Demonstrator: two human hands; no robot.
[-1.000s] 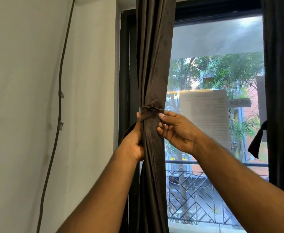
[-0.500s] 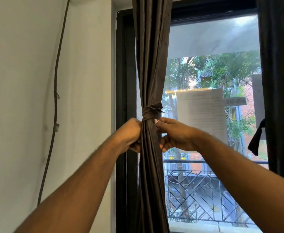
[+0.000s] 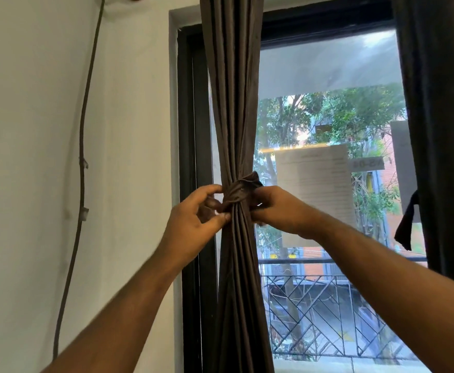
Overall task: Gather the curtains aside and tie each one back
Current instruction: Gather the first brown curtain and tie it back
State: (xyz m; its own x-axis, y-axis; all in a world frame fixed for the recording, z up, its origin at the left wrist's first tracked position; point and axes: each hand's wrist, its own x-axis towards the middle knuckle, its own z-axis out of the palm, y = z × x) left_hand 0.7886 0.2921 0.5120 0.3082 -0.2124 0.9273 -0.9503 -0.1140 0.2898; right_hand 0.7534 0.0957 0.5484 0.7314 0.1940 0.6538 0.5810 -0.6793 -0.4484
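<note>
The dark brown left curtain (image 3: 234, 103) hangs gathered into a narrow bunch against the left side of the window. A matching fabric tie-back (image 3: 240, 191) is wrapped and knotted round its waist. My left hand (image 3: 196, 219) is at the left of the knot, with thumb and curled fingers pinching the tie's end. My right hand (image 3: 277, 208) is at the right of the knot, its fingers curled on the tie there. The right curtain (image 3: 441, 130) hangs at the right edge, with a dark tie-back strip (image 3: 407, 224) dangling beside it.
A white wall (image 3: 32, 184) fills the left, with a thin brown cable (image 3: 81, 157) clipped down it. The black window frame (image 3: 190, 157) stands just behind the curtain. Papers (image 3: 317, 184) are stuck on the glass; a balcony railing (image 3: 328, 305) shows outside.
The view has tilted up and closer. My left hand has moved from gripping the bunch below the knot up to pinching the tie at the knot; the right hand stays at the knot.
</note>
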